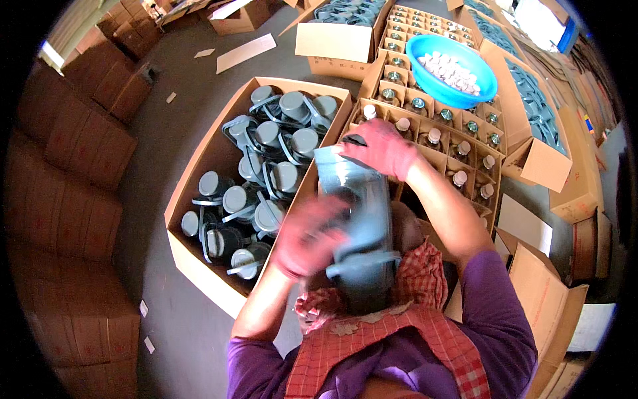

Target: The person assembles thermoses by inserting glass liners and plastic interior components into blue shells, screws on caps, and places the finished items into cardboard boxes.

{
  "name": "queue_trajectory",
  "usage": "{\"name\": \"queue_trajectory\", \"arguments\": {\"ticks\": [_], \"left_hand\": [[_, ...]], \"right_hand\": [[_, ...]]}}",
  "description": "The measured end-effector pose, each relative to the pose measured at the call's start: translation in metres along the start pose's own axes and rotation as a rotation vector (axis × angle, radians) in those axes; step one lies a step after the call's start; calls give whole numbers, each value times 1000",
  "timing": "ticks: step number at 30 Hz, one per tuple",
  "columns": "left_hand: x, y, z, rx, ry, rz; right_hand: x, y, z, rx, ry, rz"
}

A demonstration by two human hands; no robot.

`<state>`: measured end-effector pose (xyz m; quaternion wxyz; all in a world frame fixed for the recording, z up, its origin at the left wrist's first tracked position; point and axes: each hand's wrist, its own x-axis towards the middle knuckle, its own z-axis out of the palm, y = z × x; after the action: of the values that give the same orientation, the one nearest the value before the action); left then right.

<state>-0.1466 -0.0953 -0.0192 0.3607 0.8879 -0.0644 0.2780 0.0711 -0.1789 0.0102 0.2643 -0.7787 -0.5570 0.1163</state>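
Handled blue-grey jugs (268, 134) fill much of the left carton (199, 276). Beside it, the left hand (309, 236) blurs at a blue jug (369, 206), grip unclear; the right hand (382, 147) clamps its top, packing apparently unfinished. Nearby bottles (462, 149) are white-capped; many farther seem uncapped.

Blue container (373, 199); red gloves (384, 149); blue basin (460, 100); red-checked apron (425, 326).

Glossy blue plastic basin (435, 94), shiny glass bottles (444, 117) beside it, matt cardboard carton (206, 276) and smooth plastic pieces (305, 141) to its left, glossy blue-grey object (375, 196) lower left, matt cloth gloves (384, 147).
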Motion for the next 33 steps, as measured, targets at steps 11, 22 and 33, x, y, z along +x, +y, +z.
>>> {"name": "queue_trajectory", "arguments": {"ticks": [11, 22, 33], "left_hand": [[82, -71, -20, -1683, 201, -200], [78, -98, -43, -206, 411, -504], [147, -79, -25, -29, -260, -372]], "right_hand": [[-11, 95, 50, 762, 206, -14], [6, 77, 37, 498, 258, -163], [82, 120, 84, 1081, 208, 100]]}}
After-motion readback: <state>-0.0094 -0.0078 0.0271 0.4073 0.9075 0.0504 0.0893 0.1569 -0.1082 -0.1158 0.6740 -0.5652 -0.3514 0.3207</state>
